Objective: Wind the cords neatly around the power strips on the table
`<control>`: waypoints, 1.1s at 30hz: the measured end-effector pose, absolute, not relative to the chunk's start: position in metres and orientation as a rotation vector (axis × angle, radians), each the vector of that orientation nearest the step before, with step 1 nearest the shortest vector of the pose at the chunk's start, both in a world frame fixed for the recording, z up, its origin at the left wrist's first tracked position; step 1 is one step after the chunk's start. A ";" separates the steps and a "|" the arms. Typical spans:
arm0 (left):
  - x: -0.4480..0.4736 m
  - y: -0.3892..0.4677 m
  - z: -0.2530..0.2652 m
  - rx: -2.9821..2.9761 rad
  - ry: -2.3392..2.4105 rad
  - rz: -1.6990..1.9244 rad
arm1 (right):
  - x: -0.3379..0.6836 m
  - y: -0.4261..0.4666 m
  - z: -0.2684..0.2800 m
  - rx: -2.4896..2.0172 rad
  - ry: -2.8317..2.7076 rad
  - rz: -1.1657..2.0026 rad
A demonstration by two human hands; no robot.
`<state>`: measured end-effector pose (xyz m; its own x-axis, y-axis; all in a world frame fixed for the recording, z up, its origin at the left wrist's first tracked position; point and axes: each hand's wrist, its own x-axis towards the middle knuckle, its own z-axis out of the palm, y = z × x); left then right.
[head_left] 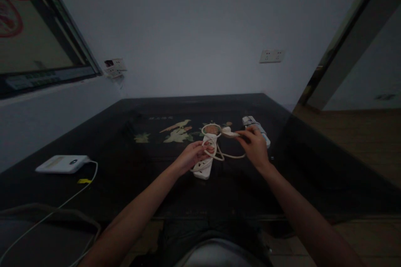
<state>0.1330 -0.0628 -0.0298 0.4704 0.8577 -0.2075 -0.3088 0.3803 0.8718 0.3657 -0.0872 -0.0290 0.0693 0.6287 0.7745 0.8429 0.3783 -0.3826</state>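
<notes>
A white power strip [203, 170] lies on the dark table in front of me, its sockets facing up and its far end partly covered by loops of its cord. My left hand [198, 152] is closed around a loop of the white cord [221, 153], over the strip's left side. My right hand [255, 146] pinches the cord just behind a pale plug [228, 131], which points left above the table. Between the two hands the cord hangs in loose, tangled loops. Beyond my right hand lies a second white power strip [265, 138] with a grey cord wound round it.
The black table [125, 142] has a painted bird and flowers. On its left lie a white box-shaped device [62, 164] with a cable and a yellow tag [84, 181]. Wall sockets [272, 56] are behind, a window is left, and a chair back [46, 233] stands front left.
</notes>
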 end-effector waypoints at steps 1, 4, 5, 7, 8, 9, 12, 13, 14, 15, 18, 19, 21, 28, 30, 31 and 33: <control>0.133 -0.062 -0.030 0.882 0.748 0.847 | 0.369 -0.085 -0.028 -1.311 -1.588 -0.226; 0.131 -0.062 -0.030 0.883 0.756 0.888 | 0.378 -0.082 -0.025 -1.295 -1.447 -0.136; 0.131 -0.063 -0.030 0.884 0.754 0.899 | 0.380 -0.082 -0.023 -1.298 -1.403 -0.115; 0.131 -0.063 -0.028 0.883 0.742 0.912 | 0.383 -0.081 -0.021 -1.301 -1.334 -0.091; 0.131 -0.063 -0.027 0.880 0.738 0.915 | 0.384 -0.081 -0.020 -1.302 -1.315 -0.088; 0.132 -0.063 -0.026 0.877 0.739 0.916 | 0.385 -0.080 -0.020 -1.304 -1.300 -0.087; 0.132 -0.064 -0.025 0.873 0.756 0.916 | 0.388 -0.078 -0.022 -1.329 -1.259 -0.048; 0.132 -0.065 -0.025 0.879 0.758 0.914 | 0.388 -0.077 -0.023 -1.340 -1.245 -0.013; 0.132 -0.066 -0.025 0.888 0.756 0.913 | 0.389 -0.076 -0.024 -1.351 -1.231 0.030; 0.132 -0.066 -0.025 0.897 0.750 0.911 | 0.390 -0.075 -0.025 -1.359 -1.220 0.074; 0.132 -0.068 -0.024 0.912 0.743 0.905 | 0.391 -0.074 -0.027 -1.352 -1.213 0.175; 0.132 -0.069 -0.024 0.911 0.749 0.902 | 0.391 -0.074 -0.027 -1.343 -1.221 0.192; 0.133 -0.069 -0.024 0.908 0.766 0.897 | 0.391 -0.074 -0.026 -1.323 -1.241 0.203; 0.133 -0.068 -0.025 0.930 0.768 0.898 | 0.390 -0.074 -0.026 -1.302 -1.267 0.194; 0.133 -0.067 -0.027 0.944 0.747 0.899 | 0.390 -0.073 -0.027 -1.301 -1.274 0.191; 0.132 -0.067 -0.028 0.955 0.729 0.899 | 0.391 -0.073 -0.027 -1.303 -1.277 0.189; 0.131 -0.067 -0.029 0.990 0.691 0.892 | 0.391 -0.072 -0.028 -1.308 -1.282 0.184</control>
<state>0.1311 -0.0669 -0.0287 0.4748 0.8750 -0.0947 -0.3104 0.2672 0.9123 0.3911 -0.0723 -0.0278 0.3732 0.7229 0.5815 0.5304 0.3480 -0.7730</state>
